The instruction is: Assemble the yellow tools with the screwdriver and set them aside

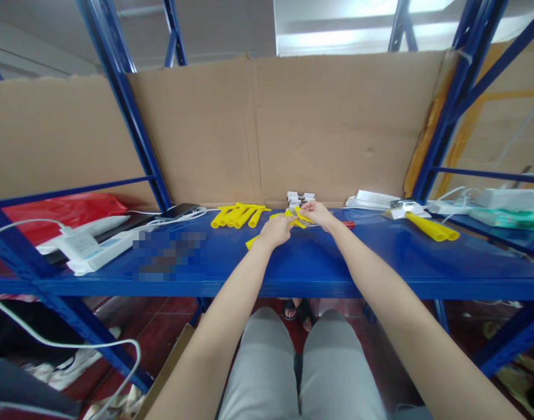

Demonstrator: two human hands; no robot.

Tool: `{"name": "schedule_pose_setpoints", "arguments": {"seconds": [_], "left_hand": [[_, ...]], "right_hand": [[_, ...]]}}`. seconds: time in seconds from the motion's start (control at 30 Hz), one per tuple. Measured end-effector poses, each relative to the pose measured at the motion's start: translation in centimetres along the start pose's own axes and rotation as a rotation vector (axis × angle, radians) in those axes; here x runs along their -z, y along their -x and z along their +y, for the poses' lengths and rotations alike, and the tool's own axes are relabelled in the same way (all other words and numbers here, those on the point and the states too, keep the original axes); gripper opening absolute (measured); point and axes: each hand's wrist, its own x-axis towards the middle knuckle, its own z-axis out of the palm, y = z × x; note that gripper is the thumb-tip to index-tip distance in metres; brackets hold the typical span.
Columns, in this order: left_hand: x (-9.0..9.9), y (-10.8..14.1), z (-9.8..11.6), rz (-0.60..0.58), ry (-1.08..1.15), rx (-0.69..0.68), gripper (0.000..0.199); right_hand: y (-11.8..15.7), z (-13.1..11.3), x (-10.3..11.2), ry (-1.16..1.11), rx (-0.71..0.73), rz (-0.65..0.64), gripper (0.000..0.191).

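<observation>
My left hand is closed around a yellow plastic handle, whose wide end sticks out below the fist. Close to its right, my right hand pinches at a small yellow piece; what exactly lies between those fingertips is too small to make out. Beneath the right wrist, a tool with a red handle lies on the blue shelf, partly hidden. Just behind the hands is a small stack of white boxes. Several yellow handles lie in a row to the left.
Two yellow-handled tools with broad metal ends rest on the shelf at right, beside white packets. A white power strip, cables and a red bag occupy the left. Cardboard and blue posts stand behind.
</observation>
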Motion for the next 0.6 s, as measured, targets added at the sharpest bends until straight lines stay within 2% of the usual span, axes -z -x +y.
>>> {"name": "schedule_pose_setpoints", "arguments": {"seconds": [0.4, 0.6], "left_hand": [[-0.04, -0.09, -0.18, 0.041, 0.021, -0.032, 0.039], [-0.10, -0.18, -0.20, 0.050, 0.027, -0.004, 0.039]], "right_hand": [[-0.06, 0.33, -0.44, 0.047, 0.055, 0.022, 0.021], [-0.48, 0.91, -0.73, 0.081, 0.102, 0.032, 0.019]]}}
